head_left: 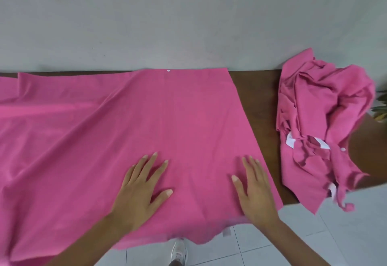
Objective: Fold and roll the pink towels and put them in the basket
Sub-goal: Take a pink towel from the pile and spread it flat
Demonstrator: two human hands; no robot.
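1. Nearest the camera, a white sneaker [178,251] stands on the pale tiled floor [335,234], just under the hanging front edge of the cloth.
2. The left hand [139,188] lies palm-down on the spread pink towel [167,119], fingers straight and fanned apart, gripping nothing.
3. The right hand [254,190] lies flat on the same towel close to its right edge, fingers straight and held close together, also gripping nothing. The two hands rest apart, side by side.
4. The spread towel covers most of the dark brown surface [259,98]; its front edge drapes over the near rim, its left part is rumpled and runs out of view, and a small white dot sits at its far edge.
5. To the right, apart from the spread towel, a crumpled heap of pink towels [322,119] lies on the surface with white labels showing; its lower corner hangs past the rim.
6. At the far right edge, something green, perhaps a plant [381,106], is barely visible.
7. Behind everything stands a grey wall [188,18].
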